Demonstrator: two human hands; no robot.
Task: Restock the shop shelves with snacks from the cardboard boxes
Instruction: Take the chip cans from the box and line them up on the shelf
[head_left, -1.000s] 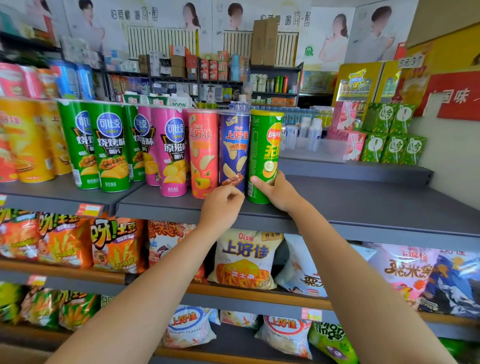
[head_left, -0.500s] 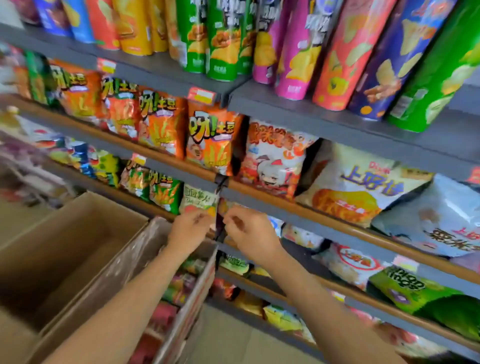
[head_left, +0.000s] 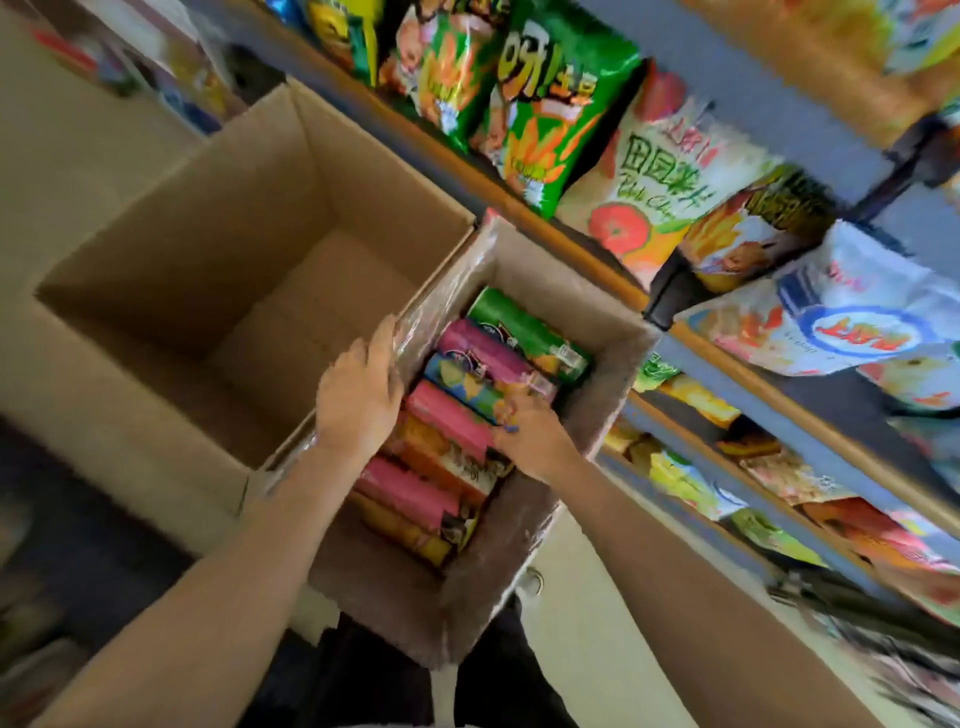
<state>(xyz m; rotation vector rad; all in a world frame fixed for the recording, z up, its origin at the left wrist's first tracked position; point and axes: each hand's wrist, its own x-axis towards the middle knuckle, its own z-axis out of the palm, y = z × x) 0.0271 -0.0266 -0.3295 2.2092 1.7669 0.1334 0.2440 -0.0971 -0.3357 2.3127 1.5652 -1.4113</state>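
While label text blurs: left hand (head_left: 358, 397) flat on box (head_left: 613, 332) flap, right hand (head_left: 530, 434) on tubes (head_left: 452, 415) (grip unclear).

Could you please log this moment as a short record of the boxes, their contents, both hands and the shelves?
stocked box: smaller brown cardboard box, tape-lined flap, open
contents: colourful cylindrical snack tubes lying on their sides, green, pink, blue and orange
second box: larger brown cardboard box beside it, open, no goods visible inside
left hand: fingers straight, resting on the smaller box's taped edge
right hand: inside the box on the tubes; grip unclear
shelves: bagged snacks to the right
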